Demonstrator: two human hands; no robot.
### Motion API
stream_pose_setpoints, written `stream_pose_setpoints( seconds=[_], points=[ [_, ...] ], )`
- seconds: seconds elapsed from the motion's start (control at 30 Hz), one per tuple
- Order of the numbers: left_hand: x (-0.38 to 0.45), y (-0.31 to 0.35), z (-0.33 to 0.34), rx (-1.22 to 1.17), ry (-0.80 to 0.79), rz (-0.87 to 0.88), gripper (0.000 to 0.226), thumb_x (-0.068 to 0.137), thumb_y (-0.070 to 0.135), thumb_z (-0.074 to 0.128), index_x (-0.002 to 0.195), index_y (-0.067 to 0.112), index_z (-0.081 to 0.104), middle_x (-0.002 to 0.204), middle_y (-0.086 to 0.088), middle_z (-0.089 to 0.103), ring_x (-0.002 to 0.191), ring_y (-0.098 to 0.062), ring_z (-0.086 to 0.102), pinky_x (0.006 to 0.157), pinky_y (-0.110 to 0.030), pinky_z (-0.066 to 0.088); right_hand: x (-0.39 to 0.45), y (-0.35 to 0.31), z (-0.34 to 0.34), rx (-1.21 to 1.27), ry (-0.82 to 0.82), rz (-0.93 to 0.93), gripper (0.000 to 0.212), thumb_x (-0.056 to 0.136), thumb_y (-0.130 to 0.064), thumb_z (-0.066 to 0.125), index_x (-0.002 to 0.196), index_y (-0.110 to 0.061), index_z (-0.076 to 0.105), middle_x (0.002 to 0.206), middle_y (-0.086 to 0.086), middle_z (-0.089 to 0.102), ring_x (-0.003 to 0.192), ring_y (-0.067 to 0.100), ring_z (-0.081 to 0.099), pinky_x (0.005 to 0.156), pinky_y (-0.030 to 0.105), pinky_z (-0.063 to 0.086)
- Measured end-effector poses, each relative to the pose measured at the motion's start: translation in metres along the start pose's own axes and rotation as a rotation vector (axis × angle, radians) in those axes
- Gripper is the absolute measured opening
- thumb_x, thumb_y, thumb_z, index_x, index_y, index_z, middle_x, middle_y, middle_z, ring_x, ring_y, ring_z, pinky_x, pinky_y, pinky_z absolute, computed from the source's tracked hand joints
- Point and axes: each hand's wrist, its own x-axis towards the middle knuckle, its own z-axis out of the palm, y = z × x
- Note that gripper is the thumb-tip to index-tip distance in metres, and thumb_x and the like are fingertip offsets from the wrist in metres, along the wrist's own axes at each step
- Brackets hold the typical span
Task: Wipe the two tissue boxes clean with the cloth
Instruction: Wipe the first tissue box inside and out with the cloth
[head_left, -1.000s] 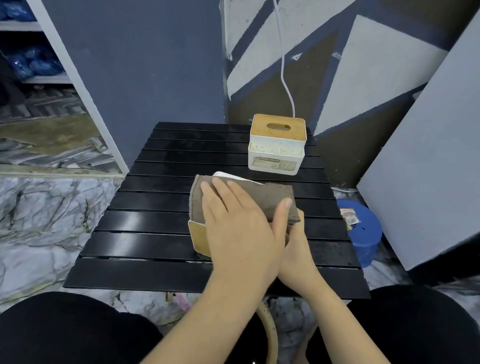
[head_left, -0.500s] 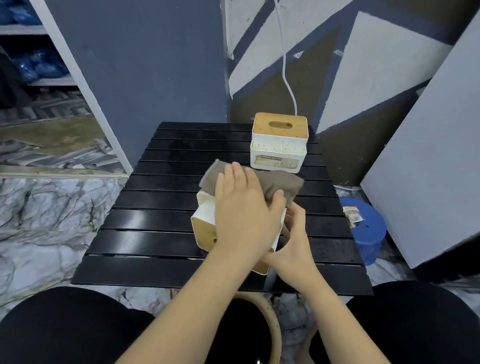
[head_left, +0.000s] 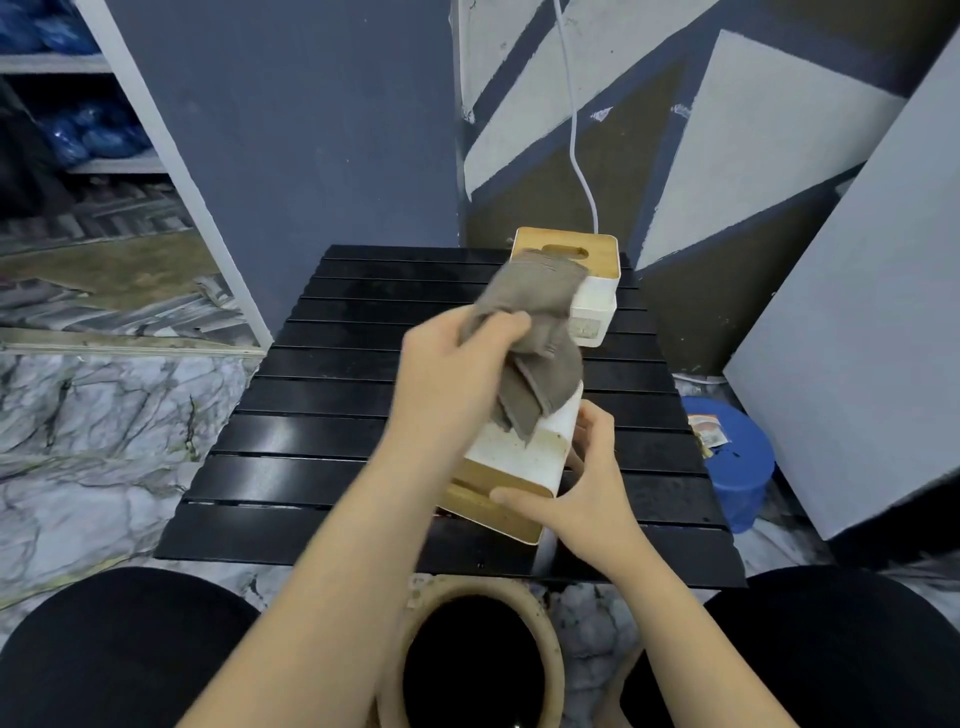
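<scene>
Left hand (head_left: 457, 364) grips a bunched grey-brown cloth (head_left: 535, 343) over the near tissue box (head_left: 519, 467), white plastic with a bamboo lid, tipped on its side and held by the right hand (head_left: 582, 493). Second box (head_left: 592, 291) stands upright at the back of the black slatted table (head_left: 322, 384); two boxes, one cloth, marble floor (head_left: 93, 415), grey painted wall (head_left: 291, 130)

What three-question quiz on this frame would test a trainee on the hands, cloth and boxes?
1. True or false: the left hand grips the grey cloth.
2. Which hand holds the near tissue box? A left, B right, C neither.
3. Fill in: the far tissue box stands on the black ____ table.

Key:
1. True.
2. B: the right hand grips it, wooden lid end toward the person.
3. Slatted.
</scene>
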Motion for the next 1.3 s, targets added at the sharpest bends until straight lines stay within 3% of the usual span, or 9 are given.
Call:
stream_pose_setpoints(
  seconds=[0.07,0.2,0.43,0.53,0.63,0.73,0.97,1.17,1.3],
  points=[
    [0.017,-0.010,-0.023,0.305,-0.017,-0.057,0.044,0.086,0.045,0.065,0.122,0.020,0.069,0.116,0.006,0.071,0.108,-0.013,0.063,0.102,-0.038,0.045,-0.001,0.001,-0.001,-0.002,-0.011,-0.005,0.108,0.060,-0.017,0.100,0.142,-0.033,0.032,0.143,-0.027,0.043,0.126,-0.015,0.048,0.095,0.010,0.047],
    [0.026,-0.022,-0.040,0.538,-0.186,-0.078,0.077,0.100,0.036,0.058,0.162,0.037,0.011,0.169,0.009,0.016,0.155,-0.018,0.019,0.122,-0.036,0.019,-0.001,0.001,0.000,-0.010,-0.023,0.008,0.109,0.059,-0.021,0.101,0.141,-0.039,0.032,0.139,-0.036,0.044,0.129,-0.014,0.047,0.097,0.011,0.048],
    [0.018,-0.019,-0.024,0.742,-0.105,0.134,0.082,0.087,0.061,0.067,0.155,0.027,0.037,0.164,0.006,0.033,0.152,-0.014,0.027,0.121,-0.043,0.031,0.000,-0.011,-0.003,0.008,-0.080,-0.012,0.140,0.051,-0.038,0.103,0.155,-0.045,0.010,0.146,-0.035,0.036,0.138,-0.005,0.043,0.106,0.020,0.048],
    [0.018,-0.027,-0.018,0.770,-0.080,0.150,0.065,0.094,0.051,0.064,0.151,0.024,0.047,0.163,0.003,0.035,0.154,-0.020,0.024,0.123,-0.042,0.026,0.002,-0.020,-0.002,0.000,-0.098,-0.063,0.145,0.052,-0.028,0.103,0.158,-0.043,0.005,0.151,-0.032,0.033,0.140,-0.005,0.041,0.106,0.017,0.047],
    [0.021,-0.024,-0.016,0.697,-0.042,0.138,0.043,0.101,0.034,0.056,0.142,0.022,0.058,0.159,0.001,0.042,0.154,-0.022,0.022,0.128,-0.045,0.009,0.008,-0.022,0.000,-0.064,-0.057,-0.117,0.135,0.054,-0.034,0.103,0.157,-0.043,0.017,0.160,-0.012,0.032,0.145,0.009,0.040,0.115,0.040,0.046],
    [0.022,-0.022,-0.015,0.477,0.025,0.111,0.028,0.094,0.026,0.061,0.118,0.030,0.074,0.145,-0.001,0.059,0.144,-0.020,0.044,0.124,-0.054,0.021,0.010,-0.022,0.001,-0.098,-0.035,-0.130,0.126,0.056,-0.038,0.101,0.154,-0.045,0.022,0.159,-0.013,0.034,0.145,0.014,0.041,0.113,0.048,0.046],
    [0.029,-0.018,-0.010,0.712,-0.033,-0.032,0.068,0.083,0.041,0.073,0.145,0.028,0.050,0.144,0.008,0.055,0.146,-0.021,0.036,0.126,-0.054,0.001,0.009,-0.021,0.001,-0.110,-0.016,-0.126,0.123,0.059,-0.033,0.101,0.153,-0.049,0.023,0.159,-0.015,0.034,0.145,0.015,0.041,0.112,0.049,0.048],
    [0.035,-0.019,-0.021,0.463,-0.015,0.000,0.066,0.078,0.050,0.081,0.137,0.025,0.063,0.139,0.009,0.062,0.131,-0.013,0.053,0.112,-0.043,0.044,0.007,-0.022,0.001,-0.111,-0.016,-0.116,0.124,0.060,-0.034,0.101,0.154,-0.048,0.022,0.160,-0.018,0.032,0.147,0.013,0.038,0.115,0.048,0.045],
    [0.031,-0.028,-0.019,0.698,-0.071,0.141,0.047,0.095,0.035,0.065,0.140,0.021,0.060,0.153,0.002,0.051,0.152,-0.020,0.030,0.127,-0.050,0.013,0.007,-0.023,0.002,-0.099,-0.019,-0.110,0.124,0.060,-0.030,0.101,0.154,-0.047,0.022,0.160,-0.017,0.033,0.146,0.014,0.040,0.113,0.048,0.047]
  ],
)
